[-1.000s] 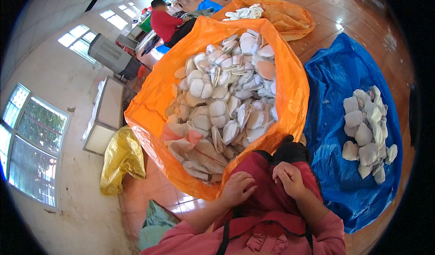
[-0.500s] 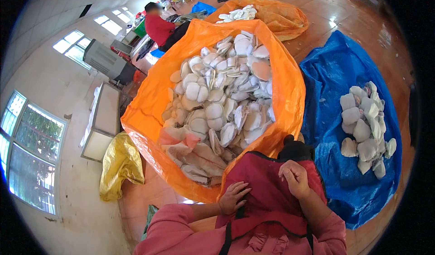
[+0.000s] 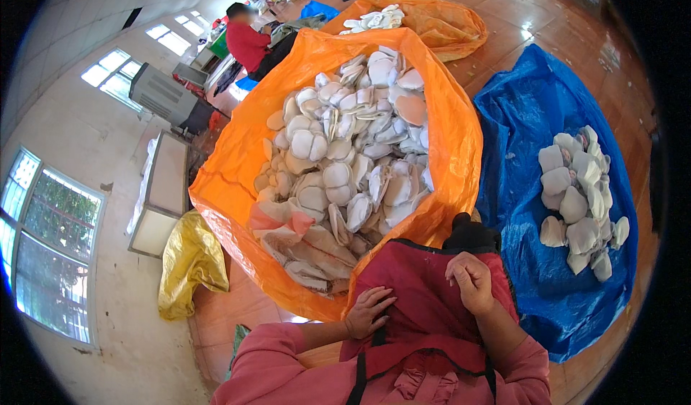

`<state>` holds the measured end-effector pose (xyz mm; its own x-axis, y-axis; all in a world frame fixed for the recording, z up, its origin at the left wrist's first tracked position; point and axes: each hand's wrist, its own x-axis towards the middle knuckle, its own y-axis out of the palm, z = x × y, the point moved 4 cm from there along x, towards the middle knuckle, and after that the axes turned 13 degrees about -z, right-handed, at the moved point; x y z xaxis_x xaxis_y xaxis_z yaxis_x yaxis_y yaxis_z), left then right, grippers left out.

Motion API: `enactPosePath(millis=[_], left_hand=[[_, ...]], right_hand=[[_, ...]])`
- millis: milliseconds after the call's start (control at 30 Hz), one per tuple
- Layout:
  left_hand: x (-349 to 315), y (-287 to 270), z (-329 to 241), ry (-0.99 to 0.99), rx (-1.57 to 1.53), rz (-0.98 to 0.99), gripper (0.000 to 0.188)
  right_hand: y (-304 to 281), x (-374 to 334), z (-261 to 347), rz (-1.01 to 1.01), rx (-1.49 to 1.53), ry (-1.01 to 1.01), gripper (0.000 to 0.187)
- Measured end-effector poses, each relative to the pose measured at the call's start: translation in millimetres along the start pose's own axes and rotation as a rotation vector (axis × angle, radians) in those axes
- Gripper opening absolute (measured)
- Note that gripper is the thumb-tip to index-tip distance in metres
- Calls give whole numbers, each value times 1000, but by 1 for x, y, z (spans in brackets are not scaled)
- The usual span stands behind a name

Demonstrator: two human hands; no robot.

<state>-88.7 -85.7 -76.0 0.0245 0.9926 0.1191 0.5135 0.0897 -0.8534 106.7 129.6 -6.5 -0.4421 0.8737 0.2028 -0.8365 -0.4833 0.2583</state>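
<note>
My left hand (image 3: pixel 370 312) lies flat on the dark red apron (image 3: pixel 425 297) over my lap, fingers spread, with nothing in it. On the apron's right part rests my right hand (image 3: pixel 471 281), its fingers curled in loosely and no object showing in them. Right in front of my knees stands a big orange sack (image 3: pixel 456 146), its mouth wide and its rim turned out. Inside it is a heap of rounded off-white fabric pads (image 3: pixel 338 178), many of them paired or stacked. A whitish cloth or bag piece with a reddish patch (image 3: pixel 291 225) lies at the heap's near left.
A blue sheet (image 3: pixel 518 239) on the right carries a smaller pile of pads (image 3: pixel 576 196). Beyond stands another orange sack (image 3: pixel 446 27) with white pieces. A yellow sack (image 3: pixel 191 261) and white cabinet (image 3: pixel 162 189) are left. A person in red (image 3: pixel 247 44) sits farther back.
Both hands stay in the same places on the apron. The whole view has shifted very slightly; the sacks and pads look unchanged.
</note>
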Motion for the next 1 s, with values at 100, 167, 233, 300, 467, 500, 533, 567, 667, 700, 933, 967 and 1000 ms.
enactPosePath(millis=[100, 167, 233, 300, 467, 500, 533, 567, 667, 700, 933, 967, 1000], left_hand=[[0, 0, 0, -22, -1, 13, 54], [0, 1, 0, -15, -5, -1, 54], [0, 1, 0, -13, -3, -5, 54], [0, 2, 1, -10, 7, 1, 54], [1, -1, 0, -3, -10, -15, 54], [2, -2, -1, -7, -10, -13, 54], [1, -1, -1, -6, -15, -15, 54], [0, 0, 1, -5, -20, -16, 53], [-1, 2, 3, -5, -23, -17, 53], [-2, 2, 3, -7, -23, -16, 54], [-2, 2, 4, -4, -3, -13, 54], [-2, 2, 4, 0, -1, -14, 54], [-1, 2, 4, 4, 1, -15, 53]], right_hand=[[1, 1, 1, 7, -3, 1, 22], [1, 1, 2, 9, 7, 3, 22], [1, 0, -1, 9, 22, 12, 22], [2, 0, -2, 15, 30, 15, 22], [3, 1, 1, 21, 0, 21, 22], [3, 0, 1, 20, 0, 25, 23], [4, 0, 0, 20, 0, 29, 24], [4, -1, -1, 19, 0, 32, 26], [4, -1, -3, 26, -12, 22, 26], [4, -1, -3, 28, -14, 18, 24], [5, -1, -3, 20, 36, 29, 22], [5, -1, -4, 19, 42, 32, 22], [5, 0, -4, 17, 41, 32, 22]])
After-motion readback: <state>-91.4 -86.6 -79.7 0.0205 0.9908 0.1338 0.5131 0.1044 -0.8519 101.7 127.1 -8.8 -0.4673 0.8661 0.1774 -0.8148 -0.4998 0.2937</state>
